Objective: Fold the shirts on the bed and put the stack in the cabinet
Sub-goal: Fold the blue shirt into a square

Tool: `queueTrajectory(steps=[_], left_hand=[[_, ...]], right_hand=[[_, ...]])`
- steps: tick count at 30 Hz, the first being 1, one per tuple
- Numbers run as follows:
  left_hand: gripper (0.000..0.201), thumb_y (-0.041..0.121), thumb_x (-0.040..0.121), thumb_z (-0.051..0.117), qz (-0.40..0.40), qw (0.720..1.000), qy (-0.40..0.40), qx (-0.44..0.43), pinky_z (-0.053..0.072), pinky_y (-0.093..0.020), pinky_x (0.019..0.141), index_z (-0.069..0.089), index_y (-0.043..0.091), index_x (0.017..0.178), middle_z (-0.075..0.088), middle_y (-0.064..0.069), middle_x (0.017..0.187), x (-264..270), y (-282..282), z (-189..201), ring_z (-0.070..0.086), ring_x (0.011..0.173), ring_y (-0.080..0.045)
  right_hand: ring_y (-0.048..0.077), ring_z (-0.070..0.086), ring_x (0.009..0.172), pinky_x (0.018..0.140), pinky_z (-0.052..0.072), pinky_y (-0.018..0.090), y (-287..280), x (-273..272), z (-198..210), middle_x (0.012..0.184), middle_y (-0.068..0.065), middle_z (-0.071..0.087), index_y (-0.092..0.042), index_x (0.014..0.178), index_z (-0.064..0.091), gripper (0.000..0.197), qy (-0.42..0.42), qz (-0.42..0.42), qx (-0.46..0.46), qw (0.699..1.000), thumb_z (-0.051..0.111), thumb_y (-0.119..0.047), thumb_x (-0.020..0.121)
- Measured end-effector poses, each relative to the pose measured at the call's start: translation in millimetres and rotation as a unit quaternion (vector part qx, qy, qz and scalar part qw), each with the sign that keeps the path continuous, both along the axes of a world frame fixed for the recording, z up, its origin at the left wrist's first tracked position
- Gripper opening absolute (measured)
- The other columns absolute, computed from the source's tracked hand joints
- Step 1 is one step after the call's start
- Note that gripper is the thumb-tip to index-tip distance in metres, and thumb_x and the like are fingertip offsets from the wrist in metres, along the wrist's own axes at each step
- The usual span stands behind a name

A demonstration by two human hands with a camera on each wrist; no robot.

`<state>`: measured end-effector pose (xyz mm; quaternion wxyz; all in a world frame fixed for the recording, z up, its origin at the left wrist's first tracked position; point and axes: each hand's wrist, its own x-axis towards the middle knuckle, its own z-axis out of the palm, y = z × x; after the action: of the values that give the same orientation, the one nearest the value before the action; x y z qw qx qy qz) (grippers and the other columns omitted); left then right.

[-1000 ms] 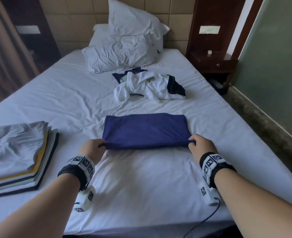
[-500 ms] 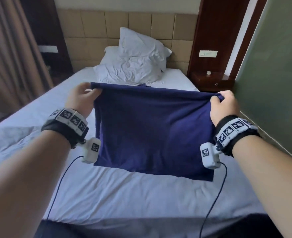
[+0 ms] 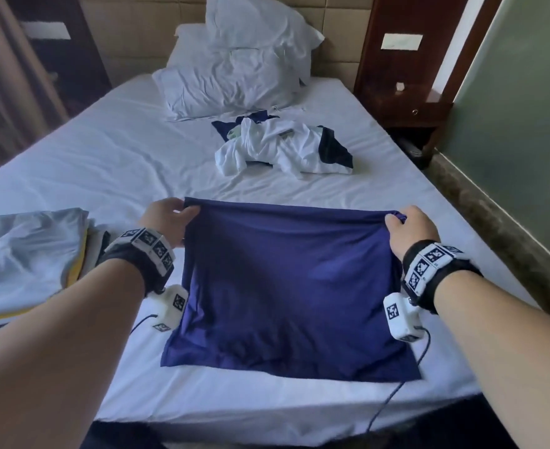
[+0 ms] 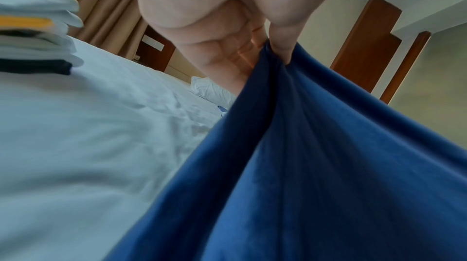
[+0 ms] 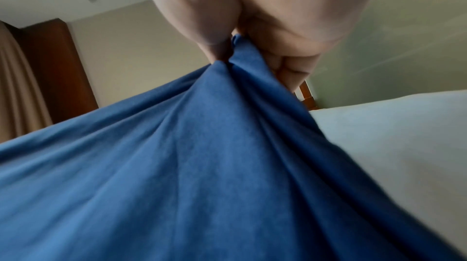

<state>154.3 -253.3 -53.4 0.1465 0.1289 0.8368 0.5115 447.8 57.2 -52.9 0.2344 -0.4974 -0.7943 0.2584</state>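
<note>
No writing was legible. Left hand (image 3: 166, 218) and right hand (image 3: 409, 228) pinched a partly folded navy cotton shirt's (image 3: 286, 286) corners above the white-sheeted bed (image 3: 121, 163).

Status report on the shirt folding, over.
Left hand and right hand pinch navy shirt top corners, hem on bed. Unfolded pile waits beyond. Nothing obstructing.

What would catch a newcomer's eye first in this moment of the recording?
The navy shirt, held up by its top corners between the left hand and right hand, its lower edge on the bed. Behind it lies a crumpled white-and-navy pile; a folded stack sits at left.
</note>
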Motion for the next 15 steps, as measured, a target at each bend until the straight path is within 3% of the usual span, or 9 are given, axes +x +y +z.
queueTrajectory(steps=[4,6,8,10,12,14,15], left_hand=[[0.021,0.038,0.09,0.073,-0.01,1.0,-0.008,-0.012,0.063,-0.054,0.071,0.069,0.018,0.091,0.07,-0.017,0.094,-30,30,-13,0.073,0.08,-0.038],[0.025,0.038,0.091,0.072,-0.02,0.999,-0.023,-0.025,0.062,-0.058,0.072,0.066,0.014,0.087,0.067,-0.017,0.087,-43,44,-25,0.072,0.077,-0.038],[0.034,0.047,0.085,0.072,-0.04,0.998,-0.03,-0.048,0.061,-0.061,0.071,0.068,0.013,0.085,0.068,-0.017,0.083,-55,56,-41,0.073,0.076,-0.04],[0.047,0.063,0.069,0.072,-0.045,0.996,-0.043,-0.062,0.061,-0.061,0.074,0.069,0.018,0.084,0.074,-0.018,0.088,-68,66,-58,0.074,0.08,-0.043],[0.056,0.07,0.066,0.073,-0.025,0.996,-0.041,-0.075,0.06,-0.049,0.084,0.069,0.021,0.092,0.075,-0.014,0.095,-67,77,-60,0.074,0.087,-0.037],[0.057,0.066,0.08,0.069,-0.023,0.99,0.056,-0.128,0.05,-0.033,0.078,0.066,0.018,0.11,0.071,-0.01,0.101,-49,87,-47,0.068,0.089,-0.031],[0.057,0.066,0.083,0.066,-0.039,0.986,0.091,-0.137,0.046,-0.031,0.074,0.064,0.02,0.118,0.07,-0.01,0.106,-38,93,-46,0.067,0.088,-0.029]], right_hand=[[0.03,0.049,0.084,0.073,0.035,0.033,26,-20,-15,0.092,0.011,0.054,-0.005,0.099,0.052,0.023,-0.027,-0.004,-0.007,1.0,0.05,-0.027,0.103],[0.032,0.052,0.085,0.072,0.035,0.033,37,-29,-26,0.092,0.012,0.056,-0.004,0.098,0.053,0.024,-0.045,-0.008,-0.019,0.999,0.049,-0.027,0.103],[0.035,0.054,0.089,0.074,0.038,0.035,44,-37,-37,0.101,0.017,0.061,-0.004,0.102,0.054,0.024,-0.068,-0.023,-0.037,0.997,0.048,-0.027,0.103],[0.038,0.056,0.104,0.082,0.044,0.04,42,-44,-44,0.119,0.019,0.061,-0.007,0.115,0.053,0.024,-0.098,-0.034,-0.041,0.994,0.046,-0.026,0.103],[0.038,0.048,0.122,0.095,0.043,0.044,33,-50,-48,0.134,0.016,0.054,-0.013,0.128,0.05,0.029,-0.146,0.012,0.023,0.989,0.045,-0.024,0.102],[0.034,0.044,0.127,0.101,0.041,0.044,15,-61,-52,0.137,0.013,0.053,-0.017,0.132,0.052,0.032,-0.171,0.115,0.109,0.972,0.046,-0.023,0.101],[0.032,0.044,0.129,0.104,0.04,0.043,4,-67,-55,0.138,0.011,0.054,-0.018,0.133,0.052,0.034,-0.18,0.161,0.115,0.964,0.047,-0.027,0.101]])
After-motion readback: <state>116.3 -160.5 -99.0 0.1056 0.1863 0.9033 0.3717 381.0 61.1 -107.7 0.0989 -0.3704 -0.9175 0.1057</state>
